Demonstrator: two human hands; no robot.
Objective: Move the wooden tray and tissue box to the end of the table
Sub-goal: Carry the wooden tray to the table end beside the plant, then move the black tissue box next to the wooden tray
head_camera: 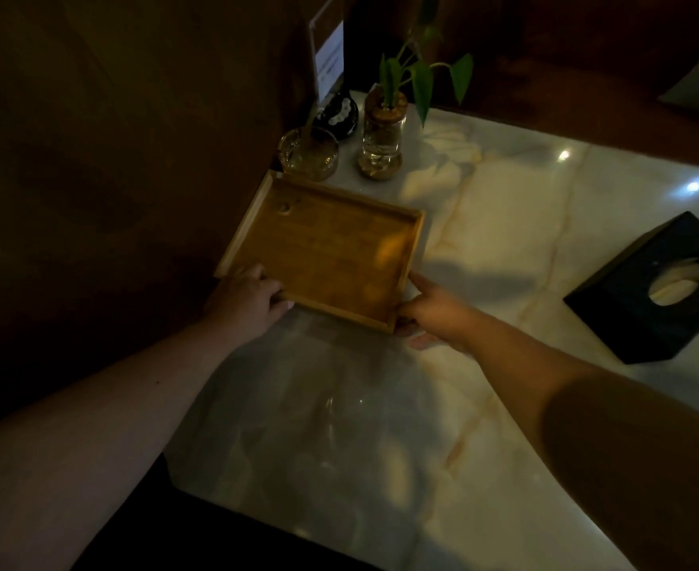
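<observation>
An empty wooden tray (323, 245) lies on the pale marble table (483, 224), close to the table's left edge. My left hand (249, 298) grips the tray's near left corner. My right hand (434, 311) holds the near right corner, index finger stretched along the right rim. The black tissue box (648, 294), with a white tissue showing in its oval opening, sits on the table at the far right, apart from both hands.
Just beyond the tray stand a glass ashtray (308, 154), a glass vase with a green plant (383, 133), a dark round jar (337, 113) and an upright sign holder (329, 55). A dark wooden wall runs along the left.
</observation>
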